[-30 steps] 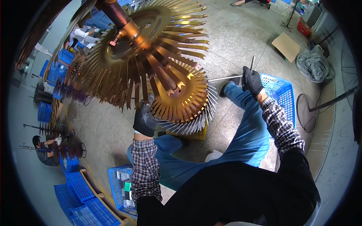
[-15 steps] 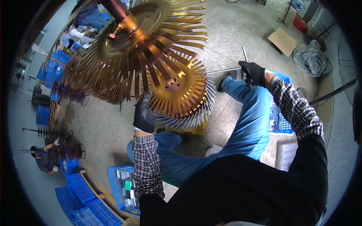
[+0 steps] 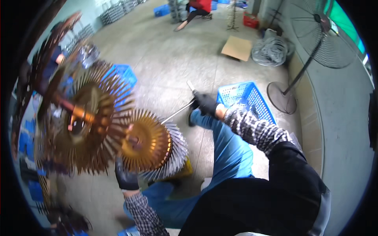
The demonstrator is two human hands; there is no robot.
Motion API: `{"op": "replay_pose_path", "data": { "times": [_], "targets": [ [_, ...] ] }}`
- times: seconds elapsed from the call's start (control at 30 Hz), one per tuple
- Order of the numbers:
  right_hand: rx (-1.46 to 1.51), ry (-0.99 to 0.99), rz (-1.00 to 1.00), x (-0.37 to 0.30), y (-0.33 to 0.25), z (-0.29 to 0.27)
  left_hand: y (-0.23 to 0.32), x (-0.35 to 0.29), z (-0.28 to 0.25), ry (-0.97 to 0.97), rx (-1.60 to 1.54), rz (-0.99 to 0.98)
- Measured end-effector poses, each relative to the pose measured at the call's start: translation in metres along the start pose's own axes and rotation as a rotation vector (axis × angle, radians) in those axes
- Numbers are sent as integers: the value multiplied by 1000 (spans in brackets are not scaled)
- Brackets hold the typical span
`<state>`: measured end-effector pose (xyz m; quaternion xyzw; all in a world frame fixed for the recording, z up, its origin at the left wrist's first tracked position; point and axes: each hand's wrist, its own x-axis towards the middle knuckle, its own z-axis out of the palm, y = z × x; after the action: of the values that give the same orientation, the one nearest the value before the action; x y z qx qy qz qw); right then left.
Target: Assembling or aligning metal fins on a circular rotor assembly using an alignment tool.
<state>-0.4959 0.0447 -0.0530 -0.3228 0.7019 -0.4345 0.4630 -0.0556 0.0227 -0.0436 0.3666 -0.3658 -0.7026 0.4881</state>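
Observation:
My right hand [image 3: 206, 104], in a dark glove, is closed around a thin metal rod [image 3: 177, 111]. One end of the rod reaches toward the rim of a brass-coloured slotted disc [image 3: 146, 138]; a pale end sticks out beyond my fist. At the disc's lower left edge is my gloved left hand [image 3: 126, 177], its fingers mostly hidden by the metal. Behind the brass disc shows a ring of silver metal strips [image 3: 179, 145]. A larger toothed brass disc [image 3: 84, 122] on a copper-coloured shaft [image 3: 76, 112] stands to the left, blurred.
A blue basket [image 3: 246, 96] stands beyond my right forearm. Farther off are cardboard [image 3: 237, 48], a coil of wire [image 3: 270, 51] and a red crate [image 3: 251, 19]. A pedestal fan [image 3: 305, 69] is at the right wall. Another blue crate [image 3: 125, 74] and a seated person [image 3: 199, 8] are farther away.
My view has swung up and to the right, so the discs and both hands appear farther left and lower. My right hand still holds the rod; the left stays by the disc.

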Motion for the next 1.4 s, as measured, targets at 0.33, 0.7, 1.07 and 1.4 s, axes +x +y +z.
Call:
{"op": "replay_pose_path", "data": {
  "times": [0.33,0.7,1.07,1.4],
  "targets": [
    [353,-252,-311,86,87,-102,-11,12,-5,-107,1198,714],
    [-1683,-7,-138,82,416,-419,-13,11,-69,42,1848,691],
    [-531,526,417,102,466,-175,21,-28,-77,86,1713,541],
    [-599,412,364,70,479,-232,17,-31,-87,193,1733,466]
  ]
}}
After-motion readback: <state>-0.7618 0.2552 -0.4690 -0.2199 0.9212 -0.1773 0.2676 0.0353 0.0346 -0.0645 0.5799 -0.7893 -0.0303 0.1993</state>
